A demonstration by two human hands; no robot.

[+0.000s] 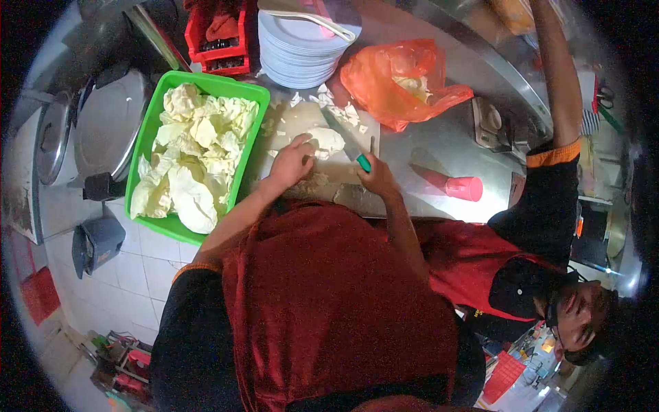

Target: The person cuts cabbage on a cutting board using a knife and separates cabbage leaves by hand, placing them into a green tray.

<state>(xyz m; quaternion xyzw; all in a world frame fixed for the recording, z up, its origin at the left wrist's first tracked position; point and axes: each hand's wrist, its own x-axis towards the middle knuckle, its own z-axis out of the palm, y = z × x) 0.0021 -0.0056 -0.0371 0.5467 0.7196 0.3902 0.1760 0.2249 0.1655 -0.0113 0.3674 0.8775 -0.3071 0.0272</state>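
My right hand (pixel 379 177) is closed around the green handle of a knife (pixel 341 134). Its blade points away from me, along the right side of a pale cabbage piece (pixel 325 141). With bent fingers, my left hand (pixel 293 163) holds that piece from its left side on the cutting board (pixel 288 121). Small cut cabbage bits (pixel 343 112) lie scattered near the board's far edge. To the left, a bright green tub (pixel 255 141) is filled with loose cabbage leaves (pixel 195 158).
Beyond the board stand stacked plates (pixel 299 58) and a red crate (pixel 218 38). An orange plastic bag (pixel 384 82) with pale contents sits to their right. A pink cup (pixel 464 188) is on the steel counter. Close on my right, another person (pixel 535 192) reaches an arm forward.
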